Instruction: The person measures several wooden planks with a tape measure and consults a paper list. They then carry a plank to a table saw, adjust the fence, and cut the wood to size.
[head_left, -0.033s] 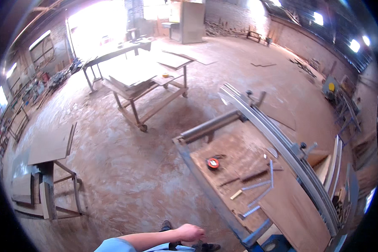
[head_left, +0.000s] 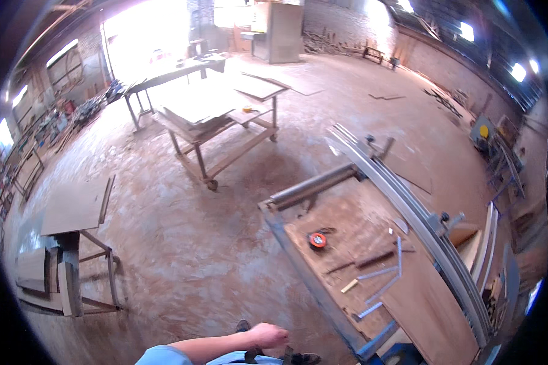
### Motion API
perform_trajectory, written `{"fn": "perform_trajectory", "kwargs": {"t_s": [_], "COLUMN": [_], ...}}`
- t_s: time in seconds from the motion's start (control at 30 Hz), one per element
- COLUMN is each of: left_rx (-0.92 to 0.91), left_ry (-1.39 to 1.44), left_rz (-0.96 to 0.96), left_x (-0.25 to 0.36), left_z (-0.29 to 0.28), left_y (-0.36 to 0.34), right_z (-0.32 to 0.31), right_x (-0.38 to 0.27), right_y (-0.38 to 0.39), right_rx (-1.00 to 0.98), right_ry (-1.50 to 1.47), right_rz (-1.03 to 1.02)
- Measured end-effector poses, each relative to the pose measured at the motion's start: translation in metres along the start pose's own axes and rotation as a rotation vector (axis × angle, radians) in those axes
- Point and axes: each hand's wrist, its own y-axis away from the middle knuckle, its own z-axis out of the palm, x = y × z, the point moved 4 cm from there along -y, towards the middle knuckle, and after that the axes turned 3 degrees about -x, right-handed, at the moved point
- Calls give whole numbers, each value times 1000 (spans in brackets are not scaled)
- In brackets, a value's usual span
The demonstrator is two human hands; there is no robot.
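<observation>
My left hand (head_left: 270, 335) is over my shoes at the lower edge, its forearm coming in from the left under a light blue sleeve. Its fingers are curled closed, and whatever may be inside them is hidden. My right hand is out of view. To the right of the left hand, and apart from it, stands a machine table (head_left: 293, 258) with a wooden top. On it lie a red-and-black tape measure (head_left: 316, 241), a bluish folding rule (head_left: 379, 273), a small yellow block (head_left: 349, 286) and a brown board (head_left: 435, 313).
A long metal rail (head_left: 402, 204) runs along the machine table's right side. Ahead, a wheeled trolley (head_left: 202, 159) carries sheets. At left, a panel (head_left: 73, 207) rests on a stand (head_left: 111, 277). A tall cabinet (head_left: 285, 31) stands far back. Scrap wood (head_left: 91, 115) lines the left wall.
The view has turned slightly, so the machine table and trolley sit a little farther right in the picture. My left hand has shifted slightly left in the picture, still curled.
</observation>
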Motion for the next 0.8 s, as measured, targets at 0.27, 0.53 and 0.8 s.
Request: {"fn": "perform_trajectory", "kwargs": {"t_s": [0.27, 0.53, 0.8], "left_rx": [256, 556, 677], "left_ry": [178, 519, 530], "left_rz": [-730, -753, -799], "left_x": [-203, -264, -357], "left_z": [-49, -76, -233], "left_y": [186, 196, 195], "right_z": [-27, -14, 16], "right_x": [-228, -504, -697], "right_y": [-13, -14, -83], "right_rx": [-3, -335, -571], "right_ry": [-505, -637, -754], "right_rz": [3, -486, -584]}}
